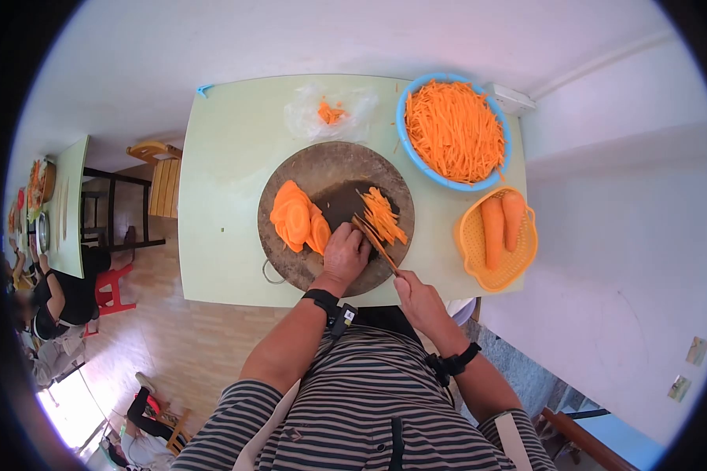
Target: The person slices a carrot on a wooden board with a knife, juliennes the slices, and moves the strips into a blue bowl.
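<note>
On the round wooden chopping board (pixel 302 169) lies a pile of carrot slices (pixel 293 218), to the left of my left hand (pixel 346 253). The fingers of that hand are curled down on the board against the knife blade; what is under them is hidden. My right hand (pixel 419 300) is closed around the handle of a knife (pixel 379 246). The blade slants up and left across the board, its edge down by the left fingertips. Just right of the blade sit cut carrot strips (pixel 382 213).
A blue basin (pixel 401 125) heaped with shredded carrot (pixel 454 129) stands at the back right. Below it, a yellow basket (pixel 473 263) holds two whole carrots (pixel 492 231). A plastic bag (pixel 302 110) with carrot scraps lies behind the board. Other people sit far left.
</note>
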{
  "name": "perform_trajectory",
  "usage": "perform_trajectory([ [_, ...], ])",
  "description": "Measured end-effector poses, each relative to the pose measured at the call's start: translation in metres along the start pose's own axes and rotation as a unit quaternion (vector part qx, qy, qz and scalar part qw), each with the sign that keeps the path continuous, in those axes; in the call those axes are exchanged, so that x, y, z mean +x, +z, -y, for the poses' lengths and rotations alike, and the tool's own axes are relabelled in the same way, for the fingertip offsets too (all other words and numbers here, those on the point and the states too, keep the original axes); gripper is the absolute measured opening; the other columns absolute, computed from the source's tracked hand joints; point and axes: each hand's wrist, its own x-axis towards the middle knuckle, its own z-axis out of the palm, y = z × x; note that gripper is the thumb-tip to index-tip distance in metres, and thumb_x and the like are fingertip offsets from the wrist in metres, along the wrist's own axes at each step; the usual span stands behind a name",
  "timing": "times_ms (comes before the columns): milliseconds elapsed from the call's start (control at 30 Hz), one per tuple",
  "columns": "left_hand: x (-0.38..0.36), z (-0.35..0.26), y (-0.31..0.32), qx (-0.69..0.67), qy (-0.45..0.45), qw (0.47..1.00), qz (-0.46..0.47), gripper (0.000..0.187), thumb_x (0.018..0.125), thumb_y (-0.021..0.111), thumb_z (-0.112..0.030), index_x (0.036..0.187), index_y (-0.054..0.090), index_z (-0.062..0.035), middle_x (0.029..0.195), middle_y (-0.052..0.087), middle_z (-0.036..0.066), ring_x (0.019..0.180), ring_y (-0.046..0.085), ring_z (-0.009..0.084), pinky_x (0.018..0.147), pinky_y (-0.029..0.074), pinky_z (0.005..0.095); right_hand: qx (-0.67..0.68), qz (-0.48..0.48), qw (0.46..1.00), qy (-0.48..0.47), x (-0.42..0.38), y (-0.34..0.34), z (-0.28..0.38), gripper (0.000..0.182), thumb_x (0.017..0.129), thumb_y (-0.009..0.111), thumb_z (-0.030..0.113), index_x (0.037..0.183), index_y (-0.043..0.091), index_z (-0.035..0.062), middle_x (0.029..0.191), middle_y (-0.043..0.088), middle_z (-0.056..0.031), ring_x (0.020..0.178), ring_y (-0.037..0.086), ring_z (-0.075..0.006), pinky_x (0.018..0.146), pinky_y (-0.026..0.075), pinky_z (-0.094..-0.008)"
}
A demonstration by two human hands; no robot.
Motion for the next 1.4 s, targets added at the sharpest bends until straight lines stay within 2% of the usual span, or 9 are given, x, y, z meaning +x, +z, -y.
perform_trajectory([
  [200, 0.0, -0.001, 0.0, 0.011, 0.001, 1.0, 0.009, 0.014, 0.077, 0.073, -0.005, 0.085, 0.061, -0.0036, 0.09, 0.058, 0.012, 0.083, 0.062, 0.0332, 0.07, 0.053, 0.041, -0.041, 0.005, 0.999, 0.012, 0.016, -0.001, 0.013, 0.042, 0.107, 0.043, 0.04, 0.128, 0.057, 0.0062, 0.094, 0.068, -0.0307, 0.092, 0.065, -0.051, 0.081, 0.051, -0.0565],
  [367, 0.003, -0.001, 0.0, -0.011, 0.016, 1.0, -0.01, 0.013, 0.077, 0.073, -0.005, 0.086, 0.064, -0.0037, 0.086, 0.058, 0.011, 0.081, 0.063, 0.0325, 0.069, 0.053, 0.0409, 0.039, -0.071, 0.996, -0.026, 0.03, 0.004, 0.009, 0.042, 0.107, 0.043, 0.039, 0.128, 0.057, 0.0058, 0.094, 0.069, -0.0298, 0.093, 0.065, -0.0509, 0.081, 0.051, -0.0568],
  [500, 0.0, -0.001, 0.003, -0.014, -0.002, 1.0, -0.008, 0.013, 0.077, 0.072, -0.004, 0.087, 0.063, -0.0034, 0.087, 0.058, 0.012, 0.081, 0.063, 0.0333, 0.07, 0.053, 0.0409, 0.011, -0.038, 0.999, -0.027, 0.007, -0.002, 0.009, 0.041, 0.107, 0.044, 0.038, 0.128, 0.056, 0.0052, 0.094, 0.069, -0.0295, 0.093, 0.065, -0.0504, 0.081, 0.051, -0.056],
  [567, -0.001, 0.001, -0.001, -0.01, -0.005, 1.0, 0.011, 0.015, 0.077, 0.071, -0.004, 0.09, 0.063, -0.0031, 0.089, 0.058, 0.013, 0.083, 0.062, 0.0343, 0.071, 0.053, 0.0411, -0.004, -0.002, 1.0, 0.003, -0.003, -0.003, 0.01, 0.041, 0.107, 0.046, 0.038, 0.128, 0.056, 0.0051, 0.094, 0.069, -0.0294, 0.091, 0.065, -0.05, 0.079, 0.052, -0.055],
  [767, 0.0, -0.001, -0.002, -0.006, -0.016, 0.999, 0.031, 0.016, 0.074, 0.073, -0.005, 0.085, 0.06, -0.0029, 0.093, 0.057, 0.013, 0.088, 0.061, 0.0345, 0.074, 0.053, 0.0422, -0.001, -0.007, 1.0, -0.007, -0.013, -0.002, 0.009, 0.039, 0.107, 0.045, 0.037, 0.128, 0.056, 0.0054, 0.092, 0.069, -0.0291, 0.089, 0.066, -0.0495, 0.076, 0.052, -0.0561],
  [1100, -0.001, -0.001, -0.001, -0.007, -0.005, 1.0, 0.011, 0.014, 0.076, 0.073, -0.007, 0.085, 0.063, -0.0031, 0.088, 0.055, 0.013, 0.084, 0.061, 0.0339, 0.072, 0.052, 0.0421, -0.06, -0.01, 0.998, 0.008, 0.024, 0.007, 0.024, 0.041, 0.106, 0.044, 0.04, 0.125, 0.057, 0.0066, 0.091, 0.07, -0.0281, 0.087, 0.067, -0.0486, 0.076, 0.052, -0.0579],
  [1200, -0.001, -0.001, 0.0, 0.003, -0.009, 1.0, 0.013, 0.012, 0.077, 0.073, -0.006, 0.083, 0.063, -0.0034, 0.085, 0.055, 0.013, 0.082, 0.062, 0.0336, 0.071, 0.052, 0.0421, -0.038, -0.012, 0.999, 0.008, 0.043, 0.011, 0.023, 0.041, 0.106, 0.045, 0.041, 0.126, 0.058, 0.007, 0.094, 0.069, -0.0293, 0.091, 0.066, -0.0494, 0.079, 0.052, -0.0575],
  [1267, 0.0, 0.0, 0.002, -0.009, -0.006, 1.0, -0.001, 0.011, 0.077, 0.073, -0.006, 0.082, 0.063, -0.0037, 0.084, 0.055, 0.013, 0.082, 0.062, 0.0331, 0.071, 0.052, 0.0419, 0.031, -0.036, 0.999, -0.013, 0.049, 0.009, 0.016, 0.042, 0.106, 0.045, 0.041, 0.126, 0.059, 0.007, 0.096, 0.069, -0.0305, 0.094, 0.065, -0.0502, 0.082, 0.051, -0.0561],
  [1400, -0.001, -0.002, 0.001, -0.008, 0.003, 1.0, -0.023, 0.013, 0.076, 0.073, -0.003, 0.085, 0.064, -0.0023, 0.088, 0.06, 0.013, 0.08, 0.063, 0.0329, 0.069, 0.054, 0.0397, 0.042, -0.036, 0.998, -0.008, 0.025, 0.002, 0.008, 0.042, 0.106, 0.045, 0.039, 0.127, 0.059, 0.0059, 0.096, 0.068, -0.0309, 0.096, 0.065, -0.0508, 0.083, 0.052, -0.0546],
])
